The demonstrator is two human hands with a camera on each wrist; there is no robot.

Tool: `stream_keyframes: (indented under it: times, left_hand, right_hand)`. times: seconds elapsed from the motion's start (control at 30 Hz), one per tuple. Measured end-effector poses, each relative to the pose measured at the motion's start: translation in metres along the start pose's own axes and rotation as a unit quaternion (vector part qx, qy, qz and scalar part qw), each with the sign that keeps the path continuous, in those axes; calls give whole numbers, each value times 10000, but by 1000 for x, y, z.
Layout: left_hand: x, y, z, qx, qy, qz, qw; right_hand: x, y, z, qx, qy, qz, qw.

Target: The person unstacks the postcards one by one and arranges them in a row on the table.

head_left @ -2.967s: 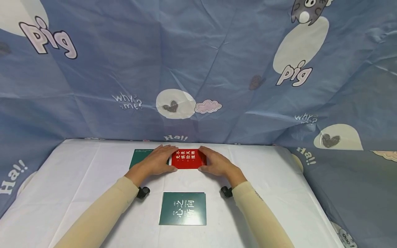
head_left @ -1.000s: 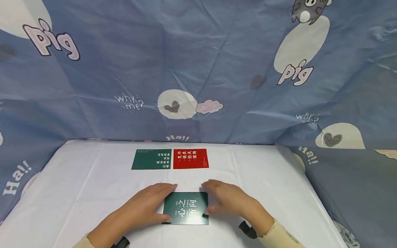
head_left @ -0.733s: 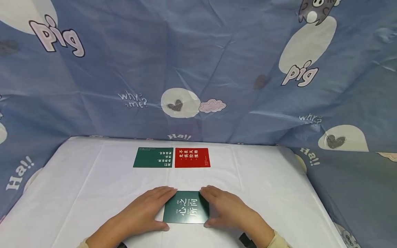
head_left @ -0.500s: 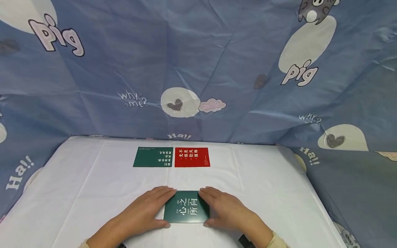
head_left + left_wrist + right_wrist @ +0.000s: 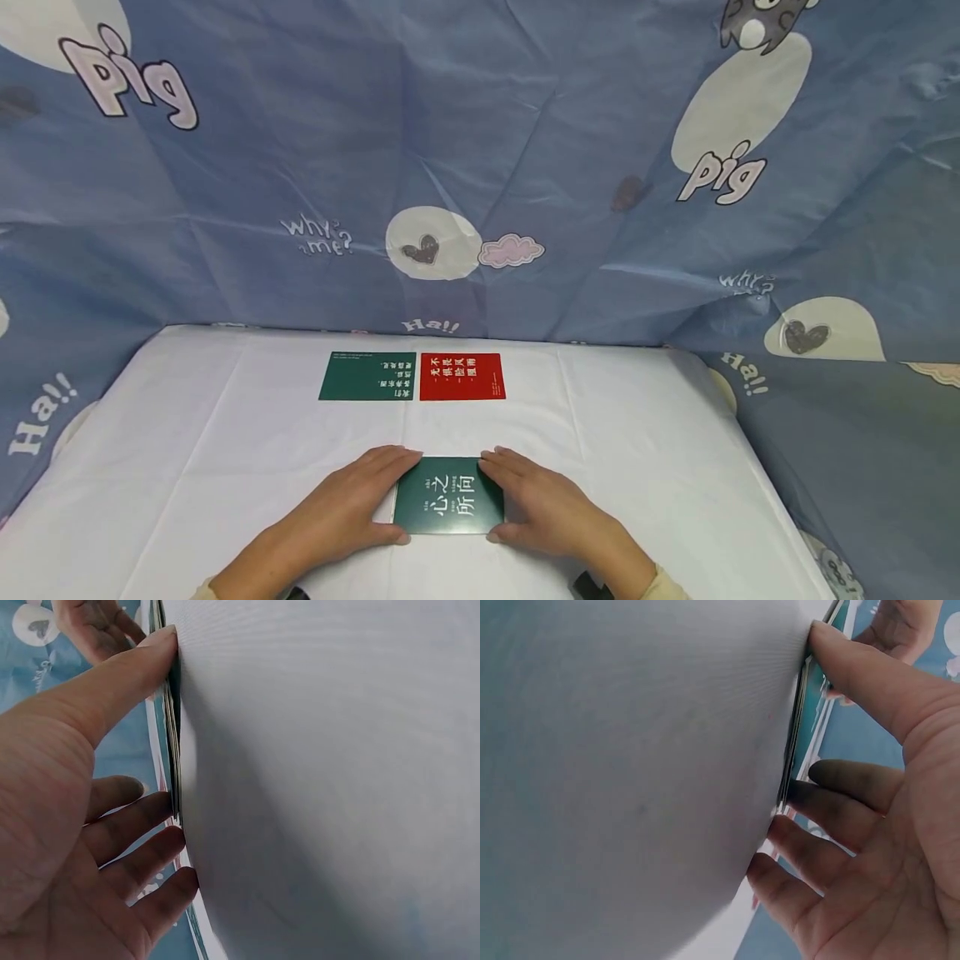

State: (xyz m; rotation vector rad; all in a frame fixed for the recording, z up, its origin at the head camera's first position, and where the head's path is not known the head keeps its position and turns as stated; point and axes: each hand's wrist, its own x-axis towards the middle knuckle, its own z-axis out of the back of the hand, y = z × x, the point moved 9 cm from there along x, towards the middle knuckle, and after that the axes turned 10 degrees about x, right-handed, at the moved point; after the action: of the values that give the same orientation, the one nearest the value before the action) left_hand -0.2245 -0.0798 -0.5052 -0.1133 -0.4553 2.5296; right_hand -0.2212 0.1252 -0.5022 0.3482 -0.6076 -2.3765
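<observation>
A: State the position of the workpiece.

B: The stack of thin, rectangular dark-green cards with white characters lies flat on the white-cloth-covered table, directly between the hands. Its long axis runs left to right, from one hand to the other.

A: Which hand is nearer?

B: Neither by any clear margin. The left hand spans the left short edge; the right hand spans the right. Thumbs meet the near corners, fingers the far corners. A narrow strip of cloth shows between the left palm and the stack; the right fingertips overlap the far right corner slightly.

A: State of the hands?

B: Both grip the stack, each holding one end between thumb and fingers. How firmly, I cannot tell.

A: Condition of the stack's edges?

B: Seen from the wrists, the ends show several thin layers, not perfectly flush. The number of cards cannot be read.

A: Other items?

B: Two single rectangular cards lie side by side beyond the hands, well apart from the stack: a dark-green card with small white lettering on the left and a bright-red card with white characters on the right, a narrow gap between them.
</observation>
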Motion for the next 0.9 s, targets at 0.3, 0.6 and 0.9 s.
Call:
stream_keyframes:
  times: [0.3,0.6,0.9]
  left_hand:
    - [0,1,3,-211,9,164,9996]
    - [0,3,1,-302,-5,236,9993]
    - [-2,4,-1,-337,48,325,9989]
  right_hand:
    - [1,-2,2,177,-9,-62,9998]
    - [1,-4,1,245,-37,-95,9996]
    - [0,-4,-1,285,-68,-76,9995]
